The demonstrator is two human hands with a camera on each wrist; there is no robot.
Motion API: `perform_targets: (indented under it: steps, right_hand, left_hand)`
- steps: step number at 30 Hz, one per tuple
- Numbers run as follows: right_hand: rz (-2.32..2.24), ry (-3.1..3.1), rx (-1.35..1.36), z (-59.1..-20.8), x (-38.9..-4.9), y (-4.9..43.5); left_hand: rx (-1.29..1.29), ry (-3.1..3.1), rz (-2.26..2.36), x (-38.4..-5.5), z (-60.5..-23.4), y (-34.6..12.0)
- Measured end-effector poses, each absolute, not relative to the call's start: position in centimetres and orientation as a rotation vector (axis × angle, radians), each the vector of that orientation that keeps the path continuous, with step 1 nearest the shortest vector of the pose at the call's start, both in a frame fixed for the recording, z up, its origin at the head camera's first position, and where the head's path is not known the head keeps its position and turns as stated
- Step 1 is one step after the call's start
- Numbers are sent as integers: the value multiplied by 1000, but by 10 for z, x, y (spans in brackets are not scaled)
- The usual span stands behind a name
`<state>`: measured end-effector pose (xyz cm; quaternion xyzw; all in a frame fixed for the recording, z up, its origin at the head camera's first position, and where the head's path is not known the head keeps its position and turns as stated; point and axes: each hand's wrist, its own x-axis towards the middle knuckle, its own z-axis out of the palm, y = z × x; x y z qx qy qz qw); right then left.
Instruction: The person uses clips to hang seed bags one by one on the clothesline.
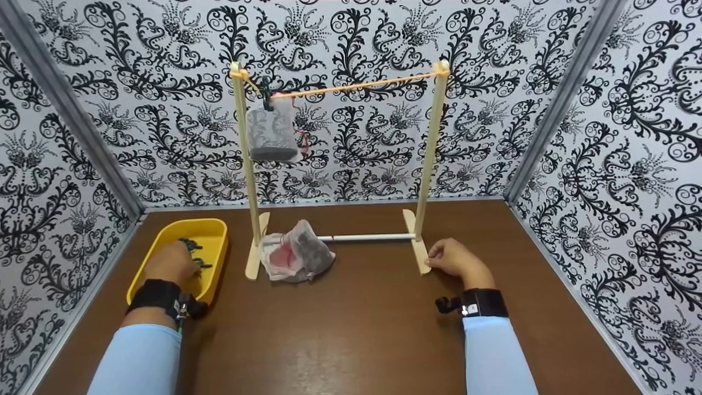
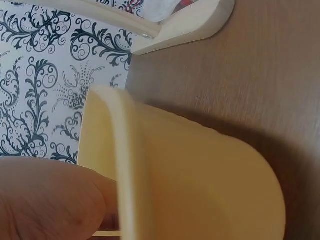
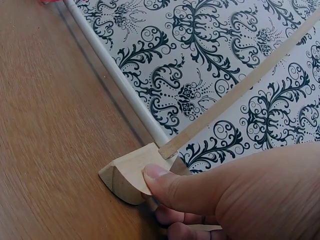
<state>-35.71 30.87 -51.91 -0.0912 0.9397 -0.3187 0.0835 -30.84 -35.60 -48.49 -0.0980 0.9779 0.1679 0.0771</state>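
Observation:
My left hand [image 1: 171,262] reaches down into a yellow tray [image 1: 218,258], beside several dark green clips [image 1: 192,245]; its fingertips are hidden, so whether it holds a clip does not show. My right hand [image 1: 458,260] pinches the right wooden foot [image 3: 135,172] of a stand, thumb against the foot's side. An orange string [image 1: 356,86] runs between the two wooden posts. From its left end hangs a sheer white pouch [image 1: 272,129] with a dark bottom, held by a green clip [image 1: 267,94]. Sheer pouches [image 1: 299,255], pinkish and grey, lie by the left foot.
A white rod [image 1: 373,237] joins the stand's two feet low over the brown table [image 1: 351,329]. The left wooden foot [image 1: 253,262] stands to the right of the tray. Patterned walls [image 1: 351,164] enclose the table at the back and both sides.

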Motion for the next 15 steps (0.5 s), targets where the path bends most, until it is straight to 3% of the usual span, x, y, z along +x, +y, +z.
perform_targets:
  steps: [15]
  right_hand:
    - [-1009,2810,-302,-519,-356,309]
  left_hand:
    - [-344,2921,578,-306,-482,-346]
